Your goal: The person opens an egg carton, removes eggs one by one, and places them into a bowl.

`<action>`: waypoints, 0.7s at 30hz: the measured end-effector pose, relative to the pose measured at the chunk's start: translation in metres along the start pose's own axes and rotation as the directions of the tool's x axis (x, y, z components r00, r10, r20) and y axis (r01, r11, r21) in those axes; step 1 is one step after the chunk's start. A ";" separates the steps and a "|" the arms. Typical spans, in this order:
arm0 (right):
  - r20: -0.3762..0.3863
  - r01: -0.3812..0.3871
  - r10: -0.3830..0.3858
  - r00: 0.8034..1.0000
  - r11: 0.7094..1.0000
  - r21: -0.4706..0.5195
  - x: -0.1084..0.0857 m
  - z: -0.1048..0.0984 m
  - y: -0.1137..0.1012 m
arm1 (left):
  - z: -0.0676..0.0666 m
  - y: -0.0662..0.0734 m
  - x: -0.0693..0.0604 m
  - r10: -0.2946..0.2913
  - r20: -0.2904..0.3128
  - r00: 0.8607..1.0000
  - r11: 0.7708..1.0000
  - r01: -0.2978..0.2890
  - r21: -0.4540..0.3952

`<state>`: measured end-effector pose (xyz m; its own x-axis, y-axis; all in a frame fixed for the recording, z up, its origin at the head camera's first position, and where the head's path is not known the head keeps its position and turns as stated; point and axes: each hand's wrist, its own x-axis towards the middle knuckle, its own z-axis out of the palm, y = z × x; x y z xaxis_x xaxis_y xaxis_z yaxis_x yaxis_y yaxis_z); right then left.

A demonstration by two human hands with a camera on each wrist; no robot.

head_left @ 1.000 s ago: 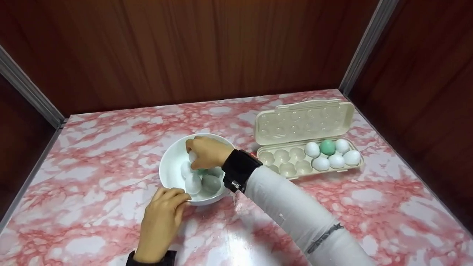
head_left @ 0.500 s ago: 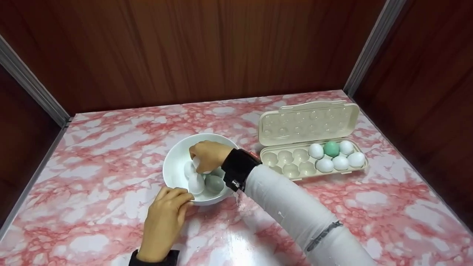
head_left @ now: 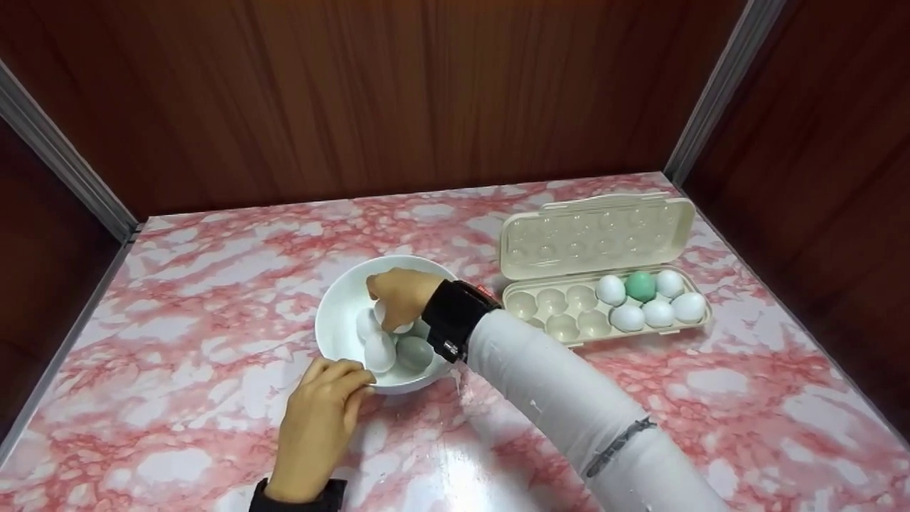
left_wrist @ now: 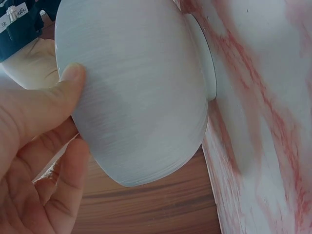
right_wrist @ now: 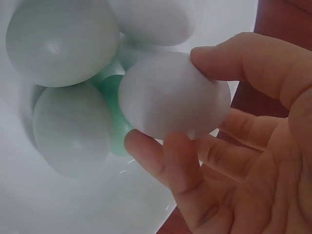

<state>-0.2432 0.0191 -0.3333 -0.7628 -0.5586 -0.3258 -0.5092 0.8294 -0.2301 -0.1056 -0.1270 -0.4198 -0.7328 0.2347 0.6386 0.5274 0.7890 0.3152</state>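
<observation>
A white bowl (head_left: 340, 320) on the table holds several eggs, among them a white egg (head_left: 379, 353) and a grey-green egg (head_left: 414, 353). My left hand (head_left: 316, 427) pinches the bowl's near-left rim; in the left wrist view its thumb lies on the outer wall of the bowl (left_wrist: 136, 97). Inside the bowl, my right hand (head_left: 404, 295) grips a white egg (right_wrist: 173, 95) between thumb and fingers, as the right wrist view shows. Beneath that egg a green egg (right_wrist: 117, 114) is partly hidden.
To the right of the bowl stands an open beige egg carton (head_left: 597, 242), its lid tilted back. White eggs (head_left: 688, 307) and one green egg (head_left: 640, 286) fill its right side; the visible cups on its left hold none. Wooden panels (head_left: 355, 92) rise behind and beside the marbled table (head_left: 213, 284).
My right hand has turned and reached slightly lower over the eggs in the bowl, its fingers now more hidden from the head view. The left hand keeps its hold on the rim.
</observation>
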 end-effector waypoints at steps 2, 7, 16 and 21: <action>0.016 -0.021 0.021 1.000 1.000 0.008 0.001 0.001 0.000 | 0.000 0.000 0.000 0.002 -0.003 1.000 1.000 -0.002 0.001; 0.034 -0.036 0.036 0.999 0.999 0.012 0.003 0.002 -0.001 | 0.001 0.000 0.000 0.003 -0.010 1.000 1.000 -0.003 -0.003; 0.012 -0.007 0.008 1.000 0.999 -0.034 0.003 0.004 -0.005 | 0.001 0.000 0.000 -0.003 -0.007 1.000 1.000 0.003 -0.003; 0.003 0.001 0.000 1.000 0.997 -0.072 0.005 0.006 -0.009 | 0.001 0.000 -0.001 -0.007 -0.005 1.000 1.000 0.007 -0.002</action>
<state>-0.2398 0.0090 -0.3387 -0.7614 -0.5589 -0.3284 -0.5370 0.8276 -0.1636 -0.1054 -0.1266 -0.4210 -0.7342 0.2266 0.6400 0.5232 0.7896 0.3205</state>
